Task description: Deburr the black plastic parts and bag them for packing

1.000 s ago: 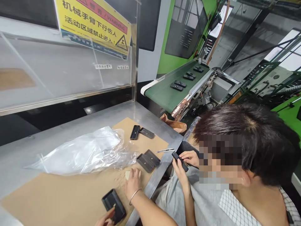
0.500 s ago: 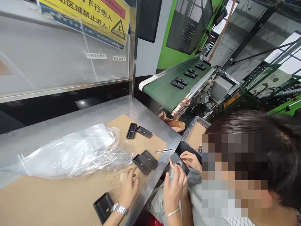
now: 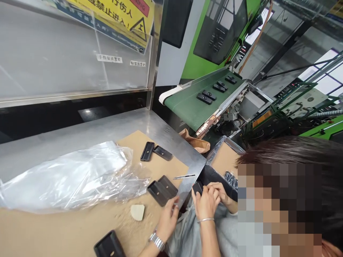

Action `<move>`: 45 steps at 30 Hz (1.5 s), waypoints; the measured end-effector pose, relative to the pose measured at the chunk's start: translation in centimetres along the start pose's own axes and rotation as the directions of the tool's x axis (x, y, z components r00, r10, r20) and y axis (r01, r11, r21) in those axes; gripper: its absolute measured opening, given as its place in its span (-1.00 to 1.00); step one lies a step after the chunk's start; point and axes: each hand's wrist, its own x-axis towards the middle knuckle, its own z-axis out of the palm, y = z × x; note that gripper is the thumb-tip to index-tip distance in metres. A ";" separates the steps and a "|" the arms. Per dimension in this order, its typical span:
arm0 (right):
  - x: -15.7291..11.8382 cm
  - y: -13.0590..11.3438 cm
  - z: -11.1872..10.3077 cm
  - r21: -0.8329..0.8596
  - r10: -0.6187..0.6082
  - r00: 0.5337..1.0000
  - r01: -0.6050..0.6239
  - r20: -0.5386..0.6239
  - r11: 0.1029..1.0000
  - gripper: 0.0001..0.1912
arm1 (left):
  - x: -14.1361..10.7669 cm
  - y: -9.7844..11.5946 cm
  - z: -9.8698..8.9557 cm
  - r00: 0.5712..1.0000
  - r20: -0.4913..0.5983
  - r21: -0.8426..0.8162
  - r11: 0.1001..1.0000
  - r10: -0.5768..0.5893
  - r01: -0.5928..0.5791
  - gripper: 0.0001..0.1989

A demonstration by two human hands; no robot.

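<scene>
My left hand (image 3: 168, 216), with a metal-band watch, is over the cardboard's right edge, its fingers apart with nothing in them. Just beyond its fingertips lie two black plastic trays (image 3: 162, 191) side by side. To its left rests a cream-coloured flat piece (image 3: 137, 212), perhaps a cloth or pad. My right hand (image 3: 205, 202), with a thin bracelet, is past the table edge. Its fingers close on a black plastic part (image 3: 197, 187), mostly covered by hands. A co-worker's hand (image 3: 220, 192) comes in from the right and meets it there.
Another black tray (image 3: 109, 244) is near the front; two more (image 3: 147, 151) lie farther back. A clear plastic bag (image 3: 72, 175) and utility knife (image 3: 184, 176) are on the table. A lined box (image 3: 223, 157) stands beyond the edge. Black parts ride a green conveyor (image 3: 184, 107). A co-worker sits at right.
My left hand has moved right from the cream piece, which now lies uncovered. My right hand has shifted up and right, and the black part is turned and more hidden. The view has shifted slightly.
</scene>
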 end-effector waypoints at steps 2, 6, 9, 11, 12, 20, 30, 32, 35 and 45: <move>-0.8 0.2 -0.3 0.075 -0.042 0.999 0.041 0.014 0.996 -0.85 | 1.0 1.0 1.1 0.996 0.065 -0.129 0.989 -0.058 0.067 -0.62; -3.0 0.3 -1.6 0.553 0.021 1.000 -0.016 -0.002 0.833 -0.84 | 1.2 3.6 2.2 0.970 0.242 -0.338 0.937 -0.006 0.090 -0.49; -4.9 -0.4 -2.8 0.763 0.062 0.997 -0.077 0.048 0.641 -0.75 | -0.3 5.7 1.3 0.946 0.295 -0.420 0.908 0.134 0.002 -0.40; -6.1 -1.4 -3.3 0.787 0.070 0.997 -0.066 0.029 0.613 -0.70 | -1.3 6.9 0.3 0.938 0.294 -0.465 0.885 0.185 -0.029 -0.35; -6.6 -2.0 -3.6 0.780 0.083 0.997 -0.051 0.000 0.623 -0.67 | -1.7 7.4 -0.3 0.938 0.290 -0.487 0.873 0.192 -0.028 -0.33; -7.6 -4.4 -6.6 0.812 -0.104 0.962 0.268 -0.251 0.518 -0.73 | -2.3 8.9 -3.3 0.947 0.306 -0.752 0.586 -0.094 0.301 -0.37; -6.9 -5.0 -8.6 0.763 -0.147 0.958 0.284 -0.244 0.581 -0.68 | -4.0 10.5 -5.6 0.776 0.573 -0.765 0.169 -0.264 0.622 -0.43; -6.1 -5.5 -8.9 0.790 -0.251 0.959 0.252 -0.129 0.559 -0.66 | -4.3 10.4 -6.0 0.737 0.615 -0.726 0.165 -0.280 0.668 -0.41; -4.5 -5.9 -9.3 0.911 -0.295 0.945 -0.011 0.145 0.413 -0.72 | -4.8 10.1 -6.6 0.646 0.726 -0.625 0.167 -0.236 0.763 -0.28; -4.8 -6.6 -7.4 0.721 -0.388 0.717 -0.673 0.580 -0.165 -0.74 | -5.5 11.0 -7.7 0.600 0.783 -0.601 0.046 -0.165 0.798 -0.30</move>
